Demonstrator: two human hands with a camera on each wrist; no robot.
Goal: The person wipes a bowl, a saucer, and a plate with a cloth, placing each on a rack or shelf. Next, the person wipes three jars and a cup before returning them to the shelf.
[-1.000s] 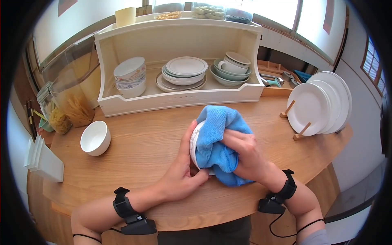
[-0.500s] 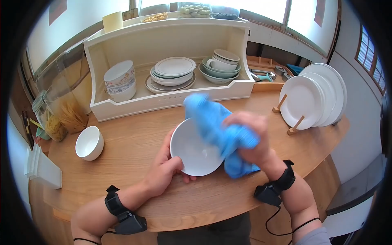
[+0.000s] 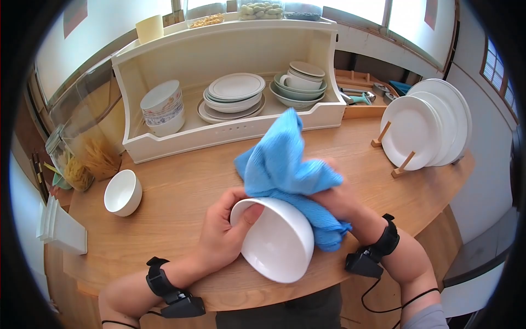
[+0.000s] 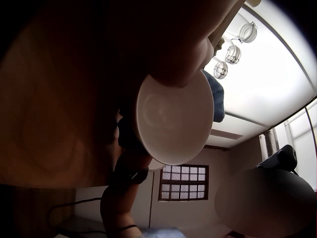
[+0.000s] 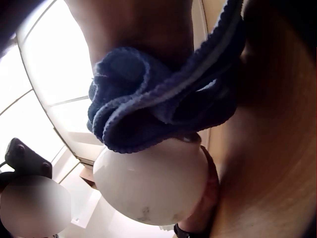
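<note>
A white bowl [image 3: 279,241] is tilted on its side above the table's front, its inside facing the person. My left hand [image 3: 223,227] grips it by the rim, thumb inside and fingers behind. A bunched blue cloth [image 3: 279,159] is in my right hand [image 3: 338,198], at the bowl's far side; folds of it hide most of those fingers. In the right wrist view, the cloth [image 5: 163,104] lies against the bowl's outer wall [image 5: 148,183], which bears faint grey marks. The left wrist view shows the bowl's smooth inner face [image 4: 173,119].
Another white bowl [image 3: 123,193] stands at left on the wooden table [image 3: 181,181], near white plastic containers [image 3: 63,227] and pasta jars [image 3: 76,170]. Behind is a cream shelf [image 3: 235,131] with stacked bowls, plates and a cup. White plates [image 3: 408,131] stand in a wooden rack at right.
The cloth, first stuffed inside the bowl, came out to the right and is now at its far outer side. The bowl has moved nearer the person and turned its opening toward them.
</note>
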